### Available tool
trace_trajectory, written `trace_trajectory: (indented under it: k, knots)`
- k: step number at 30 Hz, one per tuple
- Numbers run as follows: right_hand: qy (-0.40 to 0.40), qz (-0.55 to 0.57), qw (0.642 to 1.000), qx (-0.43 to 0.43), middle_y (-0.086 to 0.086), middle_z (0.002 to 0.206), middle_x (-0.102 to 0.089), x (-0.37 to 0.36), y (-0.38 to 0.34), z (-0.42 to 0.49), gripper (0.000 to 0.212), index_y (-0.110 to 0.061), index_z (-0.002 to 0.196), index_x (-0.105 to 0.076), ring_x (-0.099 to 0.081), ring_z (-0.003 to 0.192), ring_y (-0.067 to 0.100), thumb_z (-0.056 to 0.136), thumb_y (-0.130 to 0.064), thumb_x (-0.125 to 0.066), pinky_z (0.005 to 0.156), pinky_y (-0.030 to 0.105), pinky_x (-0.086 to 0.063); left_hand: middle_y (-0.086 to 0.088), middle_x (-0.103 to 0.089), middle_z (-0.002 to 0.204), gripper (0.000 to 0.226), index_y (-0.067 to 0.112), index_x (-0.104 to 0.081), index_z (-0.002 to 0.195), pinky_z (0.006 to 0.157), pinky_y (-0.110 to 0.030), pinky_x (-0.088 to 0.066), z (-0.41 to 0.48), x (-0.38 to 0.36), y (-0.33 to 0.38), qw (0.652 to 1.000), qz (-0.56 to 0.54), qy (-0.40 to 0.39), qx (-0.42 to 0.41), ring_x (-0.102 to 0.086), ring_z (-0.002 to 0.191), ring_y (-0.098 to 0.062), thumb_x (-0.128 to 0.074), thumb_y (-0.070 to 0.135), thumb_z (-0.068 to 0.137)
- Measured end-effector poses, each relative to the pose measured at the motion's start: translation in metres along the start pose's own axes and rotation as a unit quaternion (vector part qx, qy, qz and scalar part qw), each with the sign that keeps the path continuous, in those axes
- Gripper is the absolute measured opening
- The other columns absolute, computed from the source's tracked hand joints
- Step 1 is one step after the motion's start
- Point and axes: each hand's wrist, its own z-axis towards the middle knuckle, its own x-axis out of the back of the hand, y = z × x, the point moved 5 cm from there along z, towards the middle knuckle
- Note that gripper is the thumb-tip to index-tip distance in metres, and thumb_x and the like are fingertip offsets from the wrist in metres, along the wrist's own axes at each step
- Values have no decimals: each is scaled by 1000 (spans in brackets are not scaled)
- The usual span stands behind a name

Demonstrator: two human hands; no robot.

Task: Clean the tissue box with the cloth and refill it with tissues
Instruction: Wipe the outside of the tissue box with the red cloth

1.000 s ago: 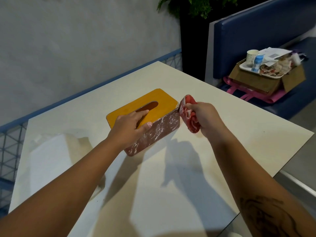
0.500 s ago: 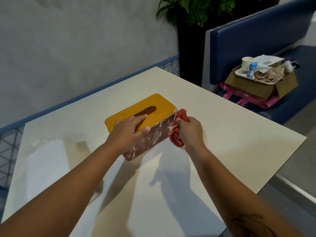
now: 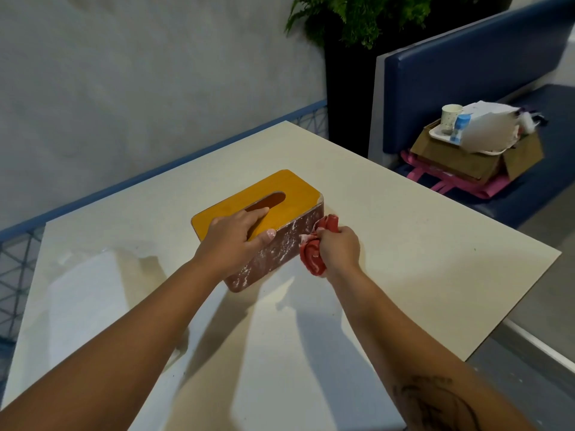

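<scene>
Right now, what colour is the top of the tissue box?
Orange-yellow. The top of the tissue box shows best in the head view, with a dark oval slot.

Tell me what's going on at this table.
A person is cleaning a tissue box on the table. The left hand presses down on the yellow lid to steady it, thumb at the top of the side. The right hand grips a bunched red cloth against the box's near side, which shows white smears. No tissues show in the slot, so refilling is not yet done.
</scene>
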Motion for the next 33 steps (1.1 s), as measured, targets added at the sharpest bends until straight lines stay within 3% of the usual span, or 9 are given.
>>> trace_trajectory:
  k: [4, 8, 11, 14, 18, 25, 27, 30, 33]
  knots:
    - [9, -13, 994, 105, -4, 82, -54, 7, -23, -9, 4, -16, 96, -52, -51, 72, 12, 94, -20, -53, 59, 20, -37, 2, -51, 138, 55, 33, -38, 141, 104, -44, -36, 1, -1, -1, 1000, 4, 1, 6, -46, 123, -25, -44, 53, 90]
    - [43, -34, 984, 167, 2, 96, -58, 0, -16, -19, 3, -19, 93, -50, -53, 76, 11, 94, -21, -53, 58, 11, -33, 2, -51, 138, 56, 34, -38, 141, 104, -45, -37, 2, -3, -4, 1000, 4, -1, 10, -46, 124, -27, -44, 55, 90]
    - [45, -51, 987, 145, 6, 101, -58, -7, 3, -20, 9, -14, 96, -53, -55, 82, 16, 92, -22, -55, 63, 20, -36, 2, -49, 139, 57, 35, -37, 141, 104, -45, -36, 1, -3, -5, 1000, 7, -1, 9, -45, 124, -28, -42, 58, 89]
    - [11, -89, 994, 70, 7, 98, -61, -7, 10, -11, 17, -8, 101, -58, -55, 81, 20, 91, -21, -55, 68, 25, -36, 1, -51, 138, 55, 33, -38, 141, 104, -41, -33, 1, -1, -2, 1000, 7, 3, 11, -46, 123, -25, -45, 53, 90]
    - [-47, -12, 999, -16, 9, 81, -66, -3, 1, -1, 8, -10, 78, -62, -64, 75, 26, 83, -16, -60, 76, 39, -55, 1, -51, 138, 55, 31, -38, 141, 104, -41, -32, 0, 1, 1, 1000, 7, 7, 11, -46, 124, -25, -45, 51, 91]
    - [1, -21, 989, 146, 0, 95, -55, -6, -23, -24, 9, -17, 96, -46, -51, 72, 5, 94, -21, -55, 59, 14, -36, 0, -50, 138, 55, 30, -38, 141, 106, -42, -33, 1, -1, 1, 1000, 8, 5, 11, -44, 127, -27, -45, 51, 91]
    - [14, -14, 991, 131, 2, 99, -55, -12, -10, -22, 12, -16, 97, -45, -52, 73, 4, 93, -20, -55, 56, 11, -35, -1, -51, 138, 55, 30, -38, 141, 106, -42, -33, 1, -1, 0, 1000, 6, 6, 11, -45, 127, -27, -45, 51, 91]
    - [32, -5, 998, 47, 9, 103, -60, -15, 8, -11, 18, -7, 103, -51, -56, 79, 18, 91, -19, -56, 64, 24, -39, 0, -53, 135, 56, 30, -39, 141, 105, -43, -35, 1, 0, -1, 1000, 2, 5, 6, -47, 123, -27, -43, 55, 91]
    - [13, -10, 1000, -15, 13, 98, -65, -16, 14, -1, 24, -3, 106, -58, -60, 76, 23, 87, -18, -57, 61, 26, -41, 0, -52, 136, 55, 31, -39, 140, 104, -42, -33, 1, 0, 0, 1000, 7, 5, 2, -47, 122, -26, -43, 55, 91]
